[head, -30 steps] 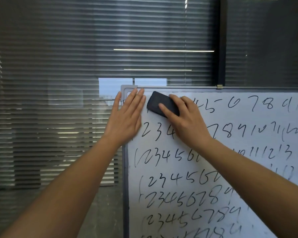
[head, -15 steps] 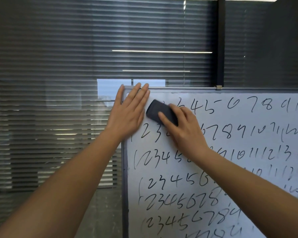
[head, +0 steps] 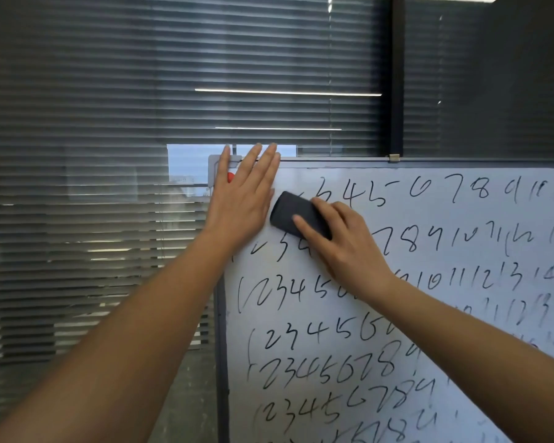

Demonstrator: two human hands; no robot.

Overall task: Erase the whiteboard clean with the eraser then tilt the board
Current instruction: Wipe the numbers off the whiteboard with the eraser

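A white whiteboard (head: 445,314) with a grey frame fills the right half of the view, covered in rows of black handwritten numbers. My right hand (head: 343,247) presses a dark grey eraser (head: 296,217) flat against the board near its top left corner. A small wiped patch shows above the eraser. My left hand (head: 242,199) lies flat with fingers spread on the board's top left corner, just left of the eraser. A red spot (head: 230,177) shows beside my left index finger.
Dark horizontal window blinds (head: 109,155) hang behind and left of the board, with a small bright gap (head: 189,167) at the board's corner. A dark vertical post (head: 396,75) rises behind the board's top edge, with a metal clip (head: 394,158) on the frame.
My right hand has slid the eraser downward from the top row toward the second row, wiping the first digits. My left hand has shifted slightly up along the corner.
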